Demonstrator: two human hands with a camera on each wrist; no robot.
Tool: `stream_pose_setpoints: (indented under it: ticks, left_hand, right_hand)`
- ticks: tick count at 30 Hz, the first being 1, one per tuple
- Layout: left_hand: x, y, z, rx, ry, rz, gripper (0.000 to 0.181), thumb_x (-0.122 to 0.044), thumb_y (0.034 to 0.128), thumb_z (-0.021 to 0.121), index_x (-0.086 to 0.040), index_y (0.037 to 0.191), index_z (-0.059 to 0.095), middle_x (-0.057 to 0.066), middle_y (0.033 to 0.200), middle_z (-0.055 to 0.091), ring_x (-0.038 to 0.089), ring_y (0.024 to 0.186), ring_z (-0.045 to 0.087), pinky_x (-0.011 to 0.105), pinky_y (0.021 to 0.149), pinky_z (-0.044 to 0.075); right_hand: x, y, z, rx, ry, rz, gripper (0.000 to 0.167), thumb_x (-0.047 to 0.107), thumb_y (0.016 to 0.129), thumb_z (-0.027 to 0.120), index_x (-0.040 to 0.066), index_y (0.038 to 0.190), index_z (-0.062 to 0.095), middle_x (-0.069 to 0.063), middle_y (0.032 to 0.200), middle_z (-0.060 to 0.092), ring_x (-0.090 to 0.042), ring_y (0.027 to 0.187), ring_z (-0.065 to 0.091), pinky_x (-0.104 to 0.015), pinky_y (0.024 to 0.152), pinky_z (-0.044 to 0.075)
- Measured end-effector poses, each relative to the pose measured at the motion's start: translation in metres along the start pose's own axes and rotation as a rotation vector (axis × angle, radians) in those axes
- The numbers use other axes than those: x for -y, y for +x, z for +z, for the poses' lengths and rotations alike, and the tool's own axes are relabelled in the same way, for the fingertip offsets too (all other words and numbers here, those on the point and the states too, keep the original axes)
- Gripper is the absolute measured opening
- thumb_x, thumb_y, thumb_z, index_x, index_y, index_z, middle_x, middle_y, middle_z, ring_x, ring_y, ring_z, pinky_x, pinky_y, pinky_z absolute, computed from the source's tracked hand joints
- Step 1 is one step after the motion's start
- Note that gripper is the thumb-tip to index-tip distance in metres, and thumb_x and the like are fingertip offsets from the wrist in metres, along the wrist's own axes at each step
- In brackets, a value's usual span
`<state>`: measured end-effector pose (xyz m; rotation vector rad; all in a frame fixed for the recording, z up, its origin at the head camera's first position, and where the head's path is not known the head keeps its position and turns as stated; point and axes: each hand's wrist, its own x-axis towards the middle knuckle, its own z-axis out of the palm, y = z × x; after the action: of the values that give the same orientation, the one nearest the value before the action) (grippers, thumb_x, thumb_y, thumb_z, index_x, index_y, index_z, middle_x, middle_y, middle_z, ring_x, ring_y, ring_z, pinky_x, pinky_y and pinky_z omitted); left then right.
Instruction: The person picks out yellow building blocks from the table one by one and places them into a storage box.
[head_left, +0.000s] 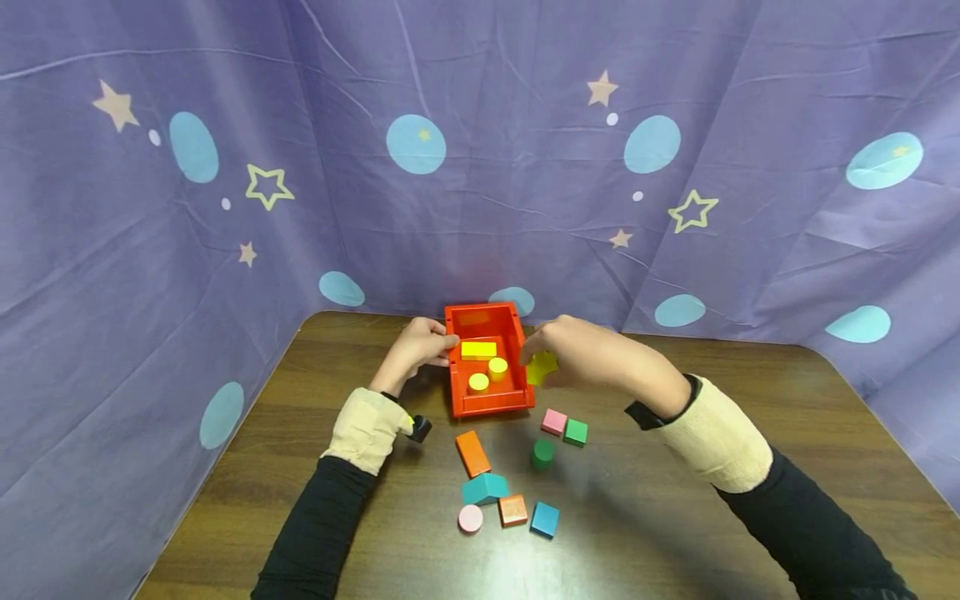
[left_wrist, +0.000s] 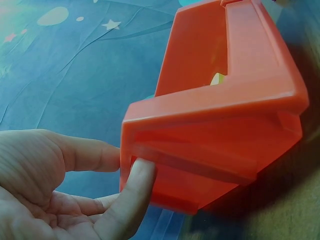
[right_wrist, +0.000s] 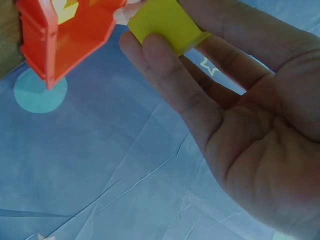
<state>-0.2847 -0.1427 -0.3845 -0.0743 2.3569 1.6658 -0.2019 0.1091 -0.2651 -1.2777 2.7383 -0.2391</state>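
Note:
A red plastic bin (head_left: 493,405) stands toward the back of the table, inside it a yellow rectangular block (head_left: 478,351) and two yellow cylinders (head_left: 498,368). My left hand (head_left: 422,345) holds the bin's left side; in the left wrist view the thumb (left_wrist: 137,187) lies against the red wall and the index finger touches its edge. Just over the bin's right wall, my right hand (head_left: 581,357) pinches a yellow block (right_wrist: 165,24) between thumb and fingers. Part of that block is hidden by the fingers, so its full shape is unclear.
In front of the bin lie an orange block (head_left: 473,454), a teal wedge (head_left: 485,488), a pink disc (head_left: 470,519), an orange square (head_left: 513,510), a blue square (head_left: 544,519), a green cylinder (head_left: 543,454), a pink block (head_left: 554,422) and a green block (head_left: 576,432). A purple curtain (head_left: 495,233) hangs behind.

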Motion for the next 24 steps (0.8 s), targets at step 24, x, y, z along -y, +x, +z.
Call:
stream_pose_setpoints:
  ticks: [24]
  left_hand:
    - [0.001, 0.0, -0.001, -0.004, -0.022, 0.001, 0.025, -0.006, 0.0979, 0.062, 0.011, 0.114, 0.052, 0.008, 0.09, 0.054, 0.009, 0.063, 0.058, 0.017, 0.056, 0.06]
  right_hand:
    - [-0.015, 0.109, -0.008, 0.11, -0.005, 0.11, 0.028, -0.003, 0.082, 0.074, 0.002, 0.11, 0.077, -0.012, 0.113, 0.075, -0.026, 0.103, 0.069, -0.034, 0.087, 0.062]
